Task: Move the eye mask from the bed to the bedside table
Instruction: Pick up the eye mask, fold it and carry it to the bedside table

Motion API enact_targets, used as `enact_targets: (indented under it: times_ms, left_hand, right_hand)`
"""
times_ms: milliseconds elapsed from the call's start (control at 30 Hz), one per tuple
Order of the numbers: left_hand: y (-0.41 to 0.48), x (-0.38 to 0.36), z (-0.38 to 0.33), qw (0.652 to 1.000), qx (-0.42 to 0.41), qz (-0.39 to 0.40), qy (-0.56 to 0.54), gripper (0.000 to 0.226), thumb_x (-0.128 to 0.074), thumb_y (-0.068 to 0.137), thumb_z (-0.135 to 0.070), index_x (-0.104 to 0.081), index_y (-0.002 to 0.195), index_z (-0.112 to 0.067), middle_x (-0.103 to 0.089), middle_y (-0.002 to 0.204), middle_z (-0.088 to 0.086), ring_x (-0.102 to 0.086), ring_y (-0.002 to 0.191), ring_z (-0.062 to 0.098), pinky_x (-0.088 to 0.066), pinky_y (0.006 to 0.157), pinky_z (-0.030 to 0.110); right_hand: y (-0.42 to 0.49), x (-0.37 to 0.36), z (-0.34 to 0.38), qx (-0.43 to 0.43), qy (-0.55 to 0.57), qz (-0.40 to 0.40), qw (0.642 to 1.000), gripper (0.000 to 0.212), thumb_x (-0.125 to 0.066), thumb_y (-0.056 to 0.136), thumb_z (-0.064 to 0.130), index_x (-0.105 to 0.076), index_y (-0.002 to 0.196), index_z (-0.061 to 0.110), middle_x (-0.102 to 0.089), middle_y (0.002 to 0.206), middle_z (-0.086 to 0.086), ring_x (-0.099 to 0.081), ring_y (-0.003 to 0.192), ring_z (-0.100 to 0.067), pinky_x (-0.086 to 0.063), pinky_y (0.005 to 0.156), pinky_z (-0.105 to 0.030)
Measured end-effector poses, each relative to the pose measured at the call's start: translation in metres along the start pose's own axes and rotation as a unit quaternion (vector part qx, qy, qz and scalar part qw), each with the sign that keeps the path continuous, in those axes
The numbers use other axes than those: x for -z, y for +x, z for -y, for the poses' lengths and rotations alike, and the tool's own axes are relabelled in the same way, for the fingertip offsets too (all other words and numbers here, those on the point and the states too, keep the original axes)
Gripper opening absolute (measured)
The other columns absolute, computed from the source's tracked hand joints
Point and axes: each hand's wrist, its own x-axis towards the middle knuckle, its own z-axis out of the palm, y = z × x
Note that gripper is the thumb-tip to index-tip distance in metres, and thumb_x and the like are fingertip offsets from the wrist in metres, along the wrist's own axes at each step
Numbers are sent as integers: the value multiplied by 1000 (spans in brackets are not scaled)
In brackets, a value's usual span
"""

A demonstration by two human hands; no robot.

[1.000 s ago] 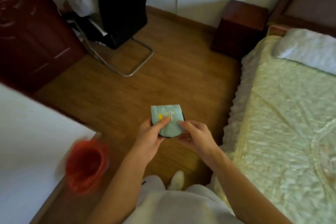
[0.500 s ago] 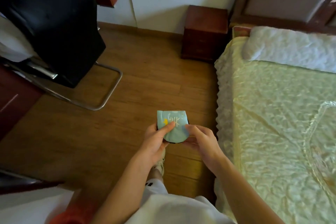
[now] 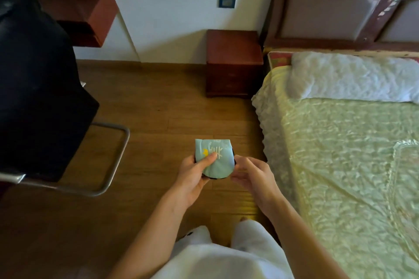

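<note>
A folded light-blue eye mask point(image 3: 215, 156) with a yellow and white print is held in front of me over the wooden floor. My left hand point(image 3: 192, 174) grips its left side, thumb pressed on the top face. My right hand point(image 3: 251, 175) sits at its right edge with fingers curled; whether they touch the mask I cannot tell. The dark red bedside table point(image 3: 233, 63) stands ahead against the wall, its top bare. The bed point(image 3: 340, 142) with a pale yellow-green quilted cover lies to my right.
A white pillow point(image 3: 353, 75) lies at the head of the bed under a brown headboard point(image 3: 328, 11). A black chair point(image 3: 34, 88) on a metal frame stands at the left. A red wall shelf point(image 3: 90, 11) hangs at the upper left. Wooden floor runs between chair and bed.
The view has swung right and forward, so the bedside table and headboard now lie straight ahead and closer. The mask stays in my hands; my right fingers have loosened at its edge.
</note>
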Motion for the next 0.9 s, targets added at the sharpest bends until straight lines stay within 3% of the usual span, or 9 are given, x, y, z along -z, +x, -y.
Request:
enact_targets:
  times_ms: [100, 300, 600, 900]
  left_hand:
    - [35, -14, -25, 1000, 8, 15, 10, 33, -71, 84, -12, -64, 116, -6, -73, 112, 14, -69, 105, 28, -58, 81, 38]
    - [107, -46, -73, 999, 10, 22, 40, 35, -72, 83, -15, -64, 116, -6, -74, 110, 13, -71, 101, 26, -57, 85, 41]
    - [249, -143, -179, 999, -16, -2, 30, 23, -70, 85, -13, -67, 107, -14, -75, 107, 8, -70, 101, 23, -58, 81, 37]
    - [364, -219, -269, 1000, -18, -14, 17, 25, -69, 85, -15, -66, 110, -15, -74, 106, 7, -68, 101, 22, -57, 77, 34]
  right_hand:
    - [36, -1, 16, -9, 10, -11, 1000, 36, -69, 85, 39, -76, 103, 9, -80, 84, -7, -76, 87, -23, -59, 77, -34]
    - [115, 7, 59, -19, 28, -13, 999, 32, -66, 93, 32, -74, 111, 6, -80, 102, -13, -77, 94, -24, -59, 77, -33]
    - [284, 56, 181, 24, 25, 2, 999, 33, -66, 91, 38, -77, 103, 10, -80, 99, -13, -77, 96, -26, -59, 94, -50]
    - [421, 91, 272, 10, -9, -3, 1000, 32, -64, 93, 42, -78, 100, 14, -81, 95, -9, -76, 97, -24, -61, 92, -45]
